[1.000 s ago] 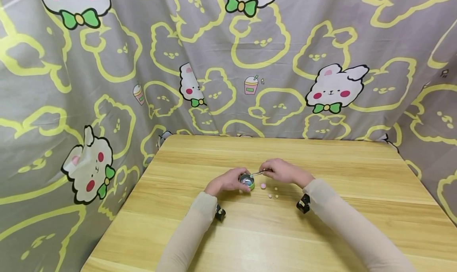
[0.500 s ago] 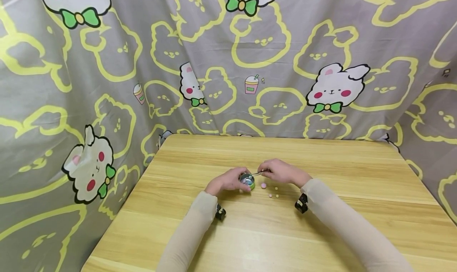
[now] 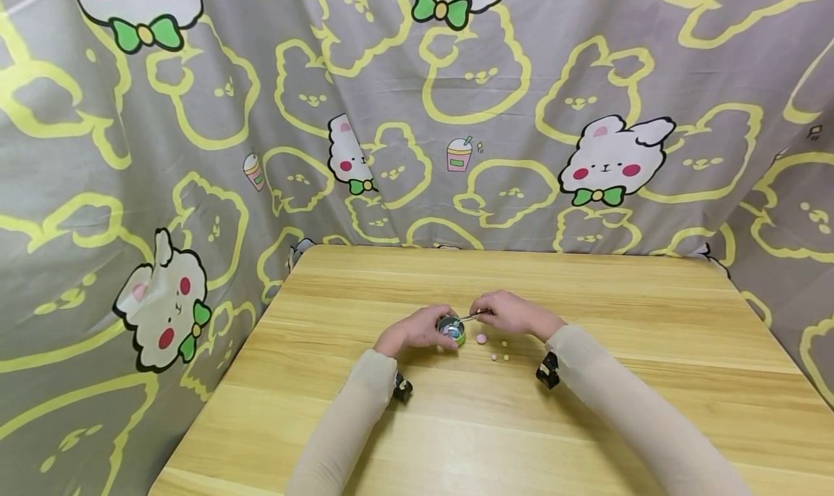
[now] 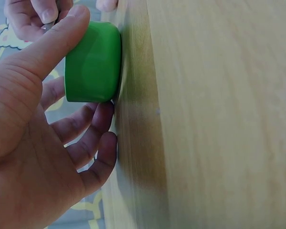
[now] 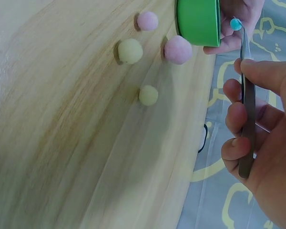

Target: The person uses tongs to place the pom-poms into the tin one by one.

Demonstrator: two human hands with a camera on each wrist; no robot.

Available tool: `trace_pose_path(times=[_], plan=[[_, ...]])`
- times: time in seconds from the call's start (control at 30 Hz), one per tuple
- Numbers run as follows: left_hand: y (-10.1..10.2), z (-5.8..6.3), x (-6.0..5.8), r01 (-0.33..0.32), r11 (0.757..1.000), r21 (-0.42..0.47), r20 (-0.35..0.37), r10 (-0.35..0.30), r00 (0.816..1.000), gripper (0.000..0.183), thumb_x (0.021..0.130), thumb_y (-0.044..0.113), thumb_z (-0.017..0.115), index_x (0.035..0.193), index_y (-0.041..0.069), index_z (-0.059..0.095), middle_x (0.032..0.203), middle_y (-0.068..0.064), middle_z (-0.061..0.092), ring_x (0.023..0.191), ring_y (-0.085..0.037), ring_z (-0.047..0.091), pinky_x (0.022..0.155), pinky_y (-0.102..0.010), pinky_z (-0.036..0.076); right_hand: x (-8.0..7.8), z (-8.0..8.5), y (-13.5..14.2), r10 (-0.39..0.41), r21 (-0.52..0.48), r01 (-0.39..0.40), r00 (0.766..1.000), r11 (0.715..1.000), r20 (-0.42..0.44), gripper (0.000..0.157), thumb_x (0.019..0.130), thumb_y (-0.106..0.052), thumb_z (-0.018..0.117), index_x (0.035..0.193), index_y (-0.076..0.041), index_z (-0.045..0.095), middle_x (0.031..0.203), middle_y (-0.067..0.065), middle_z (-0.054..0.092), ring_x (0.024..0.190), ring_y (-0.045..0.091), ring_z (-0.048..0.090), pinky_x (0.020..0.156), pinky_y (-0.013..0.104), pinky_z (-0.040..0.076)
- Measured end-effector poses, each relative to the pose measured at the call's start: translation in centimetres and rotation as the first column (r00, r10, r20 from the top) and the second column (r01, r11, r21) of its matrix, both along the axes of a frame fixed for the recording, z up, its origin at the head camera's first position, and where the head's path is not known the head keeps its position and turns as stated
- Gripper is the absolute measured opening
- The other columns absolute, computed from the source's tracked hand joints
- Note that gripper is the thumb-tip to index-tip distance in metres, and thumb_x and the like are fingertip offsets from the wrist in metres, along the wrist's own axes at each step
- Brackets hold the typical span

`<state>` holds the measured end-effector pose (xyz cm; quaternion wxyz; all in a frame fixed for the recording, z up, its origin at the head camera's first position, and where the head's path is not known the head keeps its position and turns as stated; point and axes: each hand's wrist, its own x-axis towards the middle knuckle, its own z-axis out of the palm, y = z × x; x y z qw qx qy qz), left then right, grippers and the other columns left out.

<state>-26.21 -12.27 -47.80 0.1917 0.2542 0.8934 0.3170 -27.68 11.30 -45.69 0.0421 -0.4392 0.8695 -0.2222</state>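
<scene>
A small green bowl stands on the table, its inside silvery with blue and pink bits showing in the head view. My left hand grips it, thumb at the rim and fingers round the far side. Between the thumb and fingers of my right hand is a pair of metal tweezers. Their tips pinch a tiny teal pom-pom, held over the bowl's opening. Beside the bowl lie a larger pink pom-pom, a smaller pink pom-pom and two pale yellow pom-poms.
The wood-grain table reaches back to a grey curtain printed with yellow outlines and white rabbits. Black wrist cameras hang under the left cuff and the right cuff.
My right hand has shifted slightly left, bringing the tweezers a little further over the bowl. The left hand and the bowl stay in place.
</scene>
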Motion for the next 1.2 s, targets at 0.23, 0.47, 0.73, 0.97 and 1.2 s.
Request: trace_pose_path(times=[0.23, 0.47, 0.73, 0.97, 1.2], plan=[[-0.1, 0.0, 0.1, 0.001, 1.0, 0.003, -0.001, -0.001, 1.0, 0.046, 0.076, 0.029, 0.08, 0.113, 0.015, 0.056, 0.1, 0.005, 0.059, 0.091, -0.011, 0.056, 0.081, -0.027, 0.045, -0.2, -0.3, -0.1, 0.009, -0.005, -0.009, 1.0, 1.0, -0.001, 0.014, 0.093, -0.01, 0.058, 0.104, -0.009, 0.068, 0.101, 0.003, 0.066, 0.092, 0.016, 0.061, 0.079, 0.037, 0.049], [-0.1, 0.1, 0.3, -0.003, 1.0, -0.007, 0.003, 0.003, 1.0, 0.046, 0.077, 0.031, 0.079, 0.114, 0.016, 0.056, 0.102, 0.005, 0.059, 0.093, -0.012, 0.056, 0.081, -0.027, 0.045, -0.7, -0.9, -0.3, -0.003, 0.011, 0.003, 1.0, 1.0, 0.013, 0.015, 0.094, -0.012, 0.057, 0.104, -0.011, 0.068, 0.101, 0.0, 0.066, 0.093, 0.015, 0.06, 0.082, 0.036, 0.048], [0.0, 0.3, 0.4, 0.001, 1.0, -0.02, -0.011, -0.001, 1.0, 0.047, 0.078, 0.03, 0.079, 0.116, 0.015, 0.056, 0.105, 0.003, 0.059, 0.095, -0.012, 0.056, 0.083, -0.027, 0.045, -0.7, -1.0, -0.6, -0.01, 0.006, 0.01, 0.999, 1.0, 0.039, 0.015, 0.094, -0.012, 0.057, 0.105, -0.012, 0.068, 0.103, 0.0, 0.066, 0.096, 0.015, 0.06, 0.083, 0.037, 0.048], [0.0, 0.1, 0.3, -0.001, 1.0, -0.02, -0.011, 0.001, 1.0, 0.047, 0.078, 0.031, 0.079, 0.116, 0.015, 0.056, 0.105, 0.002, 0.059, 0.096, -0.013, 0.056, 0.084, -0.027, 0.044, -0.5, -1.1, -0.4, -0.025, -0.001, 0.025, 0.998, 1.0, 0.056, 0.015, 0.094, -0.013, 0.057, 0.105, -0.011, 0.068, 0.101, 0.0, 0.066, 0.092, 0.014, 0.06, 0.081, 0.037, 0.049], [0.0, 0.1, 0.3, 0.003, 1.0, -0.014, -0.011, -0.003, 1.0, 0.049, 0.078, 0.03, 0.079, 0.117, 0.014, 0.056, 0.105, 0.001, 0.06, 0.095, -0.012, 0.055, 0.084, -0.027, 0.044, -0.1, -0.9, 0.7, -0.004, -0.035, 0.004, 1.0, 0.999, -0.006, 0.013, 0.093, -0.009, 0.058, 0.101, -0.007, 0.068, 0.096, 0.001, 0.066, 0.087, 0.014, 0.06, 0.075, 0.037, 0.049]])
